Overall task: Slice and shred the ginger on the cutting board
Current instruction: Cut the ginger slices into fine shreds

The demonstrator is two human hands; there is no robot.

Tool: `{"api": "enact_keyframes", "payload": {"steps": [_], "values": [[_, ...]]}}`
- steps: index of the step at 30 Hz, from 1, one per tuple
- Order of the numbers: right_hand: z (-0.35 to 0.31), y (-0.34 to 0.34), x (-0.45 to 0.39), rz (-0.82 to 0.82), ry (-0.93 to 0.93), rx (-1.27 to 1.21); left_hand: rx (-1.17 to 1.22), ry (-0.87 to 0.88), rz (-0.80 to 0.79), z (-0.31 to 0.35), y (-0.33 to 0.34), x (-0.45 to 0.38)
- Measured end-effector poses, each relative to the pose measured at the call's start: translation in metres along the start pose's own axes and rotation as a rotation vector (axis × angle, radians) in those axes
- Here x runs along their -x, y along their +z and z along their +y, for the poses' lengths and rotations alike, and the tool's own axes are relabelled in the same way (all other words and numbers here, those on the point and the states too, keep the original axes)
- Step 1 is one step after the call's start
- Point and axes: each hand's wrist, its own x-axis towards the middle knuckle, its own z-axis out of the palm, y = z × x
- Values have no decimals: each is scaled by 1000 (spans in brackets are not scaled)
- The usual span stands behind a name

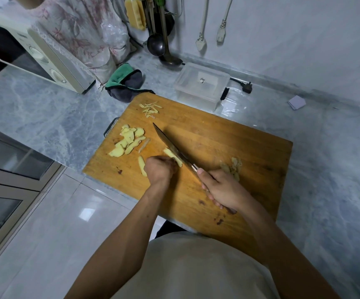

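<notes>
A wooden cutting board [228, 147] lies on the marble counter. My left hand [159, 170] has its fingers curled on a stack of ginger slices [173, 156] near the board's front left. My right hand [222, 188] grips the handle of a knife [170, 145], whose blade rests against the right side of that stack. A pile of cut ginger slices [127, 140] lies further left, one loose slice [142, 166] sits beside my left hand, and thin ginger shreds [151, 108] lie at the far corner. Ginger peel scraps [233, 167] sit right of the knife.
A clear plastic box [200, 85] stands behind the board, a green and grey cloth [125, 83] to its left. A microwave [43, 59] fills the back left. Ladles [156, 45] and plugs [201, 43] hang on the wall. The counter edge drops to the floor at left.
</notes>
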Motion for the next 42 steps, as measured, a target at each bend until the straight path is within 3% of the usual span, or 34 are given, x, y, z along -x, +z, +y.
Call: {"api": "enact_keyframes", "payload": {"steps": [5,9,11,14,21,26,35,42], "values": [[3,1,1,-20,-7,24,41,-135,56,2,7,-11],[1,-5,2,-6,-31,41,27,-80,47,1,5,-3],[-1,-6,2,-11,-34,43,-15,120,84,-6,6,2],[-4,-8,-2,-19,-36,89,-294,419,113,-15,7,9],[-5,-14,-4,-21,-28,98,-693,723,67,-29,-1,7],[-7,-15,-4,-29,-36,103,-908,1157,-23,-34,-20,-7],[-15,-15,-2,-82,54,159,-840,1254,-79,-51,-23,-17],[-23,-4,-5,65,-21,286,-811,1246,-126,-49,-26,-17]]}}
